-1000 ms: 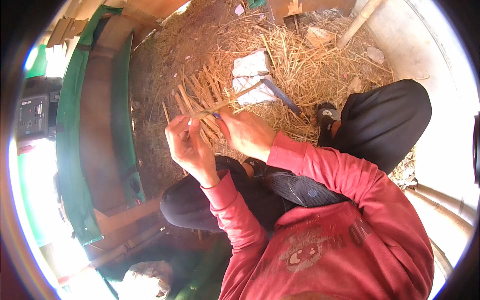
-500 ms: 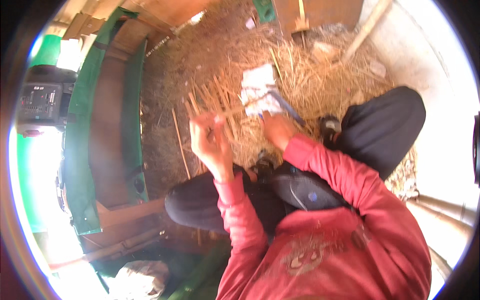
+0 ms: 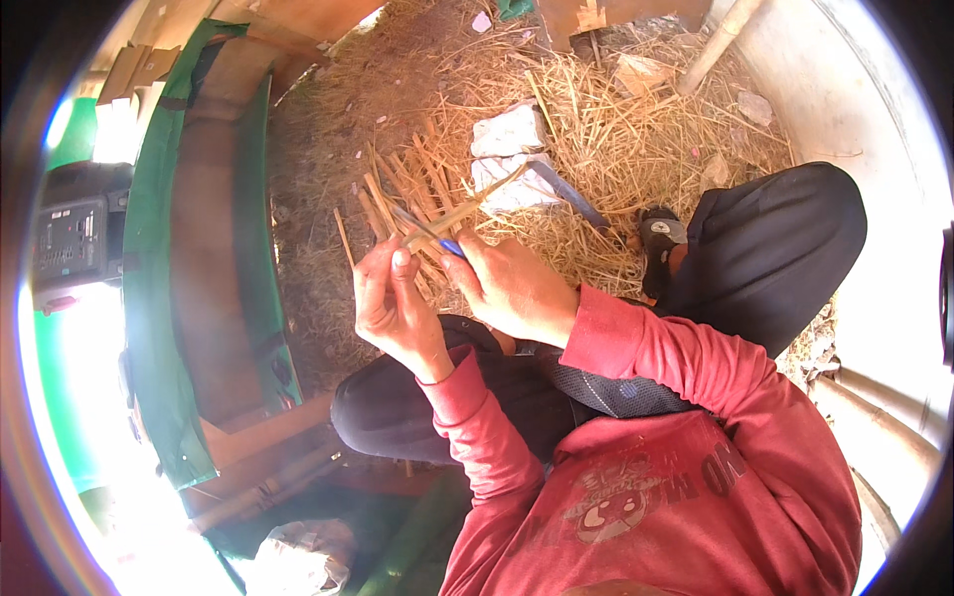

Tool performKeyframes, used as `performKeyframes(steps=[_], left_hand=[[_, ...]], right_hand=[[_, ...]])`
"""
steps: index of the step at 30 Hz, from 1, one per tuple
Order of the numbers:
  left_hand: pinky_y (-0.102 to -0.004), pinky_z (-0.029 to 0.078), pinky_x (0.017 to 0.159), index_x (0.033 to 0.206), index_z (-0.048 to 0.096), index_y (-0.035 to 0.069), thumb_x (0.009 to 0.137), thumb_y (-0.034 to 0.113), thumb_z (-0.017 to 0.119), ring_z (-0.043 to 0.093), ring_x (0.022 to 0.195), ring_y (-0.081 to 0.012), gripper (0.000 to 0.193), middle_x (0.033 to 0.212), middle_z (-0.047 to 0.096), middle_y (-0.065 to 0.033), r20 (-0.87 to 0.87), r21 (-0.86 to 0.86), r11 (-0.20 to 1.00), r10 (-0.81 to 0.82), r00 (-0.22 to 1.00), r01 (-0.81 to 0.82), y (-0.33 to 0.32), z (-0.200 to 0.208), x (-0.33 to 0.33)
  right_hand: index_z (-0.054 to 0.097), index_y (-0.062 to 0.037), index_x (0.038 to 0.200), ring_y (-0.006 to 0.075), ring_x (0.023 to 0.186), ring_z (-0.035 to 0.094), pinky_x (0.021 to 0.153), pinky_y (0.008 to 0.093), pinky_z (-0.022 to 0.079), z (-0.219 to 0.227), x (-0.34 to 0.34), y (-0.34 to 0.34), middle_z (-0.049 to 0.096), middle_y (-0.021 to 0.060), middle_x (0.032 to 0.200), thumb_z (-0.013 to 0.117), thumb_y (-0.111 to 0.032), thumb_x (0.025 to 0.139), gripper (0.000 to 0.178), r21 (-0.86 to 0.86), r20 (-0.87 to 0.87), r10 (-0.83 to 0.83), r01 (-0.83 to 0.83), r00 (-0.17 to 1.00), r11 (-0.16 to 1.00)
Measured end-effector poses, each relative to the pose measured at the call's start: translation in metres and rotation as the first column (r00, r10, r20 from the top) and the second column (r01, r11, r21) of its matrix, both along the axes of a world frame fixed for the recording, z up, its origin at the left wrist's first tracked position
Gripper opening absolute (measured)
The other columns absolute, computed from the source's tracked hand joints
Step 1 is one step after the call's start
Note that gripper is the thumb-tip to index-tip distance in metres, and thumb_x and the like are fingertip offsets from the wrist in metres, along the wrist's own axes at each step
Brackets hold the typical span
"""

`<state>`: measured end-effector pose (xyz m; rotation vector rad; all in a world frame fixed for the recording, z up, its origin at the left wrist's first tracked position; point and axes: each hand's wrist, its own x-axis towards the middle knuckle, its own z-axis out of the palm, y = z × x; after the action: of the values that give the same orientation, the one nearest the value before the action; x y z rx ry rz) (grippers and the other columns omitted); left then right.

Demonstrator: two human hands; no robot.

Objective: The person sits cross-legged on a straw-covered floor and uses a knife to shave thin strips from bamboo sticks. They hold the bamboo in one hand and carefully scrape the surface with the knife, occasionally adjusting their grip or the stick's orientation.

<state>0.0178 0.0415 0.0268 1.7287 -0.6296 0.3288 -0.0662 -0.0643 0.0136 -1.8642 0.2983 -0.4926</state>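
Observation:
My left hand [image 3: 396, 310] is closed, its thumb and fingers pinching one end of a thin bamboo strip [image 3: 481, 204]. The strip slants up to the right, away from my fingers. Wrapped around the blue handle of a knife [image 3: 451, 246] is my right hand [image 3: 519, 290], close beside the left one. The narrow blade points up and left and crosses the strip near the pinched end. Whether the edge has cut into the strip, I cannot tell. Below the hands lie several loose bamboo strips [image 3: 425, 171] on the ground.
Two whitish blocks [image 3: 509, 131] rest on straw beyond my hands, beside a dark flat blade-like piece [image 3: 568, 194]. My bent legs [image 3: 770, 253] frame the work area. A green-edged bench frame [image 3: 159, 288] stands left, with a black device [image 3: 75, 236] past it. A pale wall [image 3: 835, 109] rises right.
My right hand has moved left with the knife, from further along the strip to beside my left hand. The blade now crosses the strip close to the pinching fingers.

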Motion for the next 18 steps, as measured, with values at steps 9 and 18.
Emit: performKeyframes(steps=[9,18], left_hand=[[-0.03,0.053,0.084,0.104,0.065,-0.004,0.086,-0.004,0.07,0.068,0.093,-0.0213,0.019,0.102,0.069,-0.0177,-0.293,-0.208,0.978,-0.082,0.953,0.02,-0.017,0.012,0.0],[-0.0265,0.052,0.073,0.093,0.063,-0.003,0.086,0.0,0.073,0.063,0.078,-0.0138,0.012,0.09,0.07,-0.0126,-0.283,-0.167,0.986,-0.032,0.958,-0.016,-0.023,0.019,-0.012]], right_hand=[[0.048,0.0001,0.121,0.0417,0.054,0.06,0.047,0.0506,0.045,0.014,0.0,-0.007,0.06,0.0239,0.064,0.054,-0.019,0.098,0.03,-0.028,0.028,-0.049,0.05,0.998,0.998],[0.049,-0.001,0.113,0.0394,0.047,0.059,0.041,0.0487,0.045,0.006,0.001,-0.008,0.058,0.0186,0.055,0.058,-0.02,0.096,0.027,-0.194,0.003,-0.062,0.062,0.998,0.979]])
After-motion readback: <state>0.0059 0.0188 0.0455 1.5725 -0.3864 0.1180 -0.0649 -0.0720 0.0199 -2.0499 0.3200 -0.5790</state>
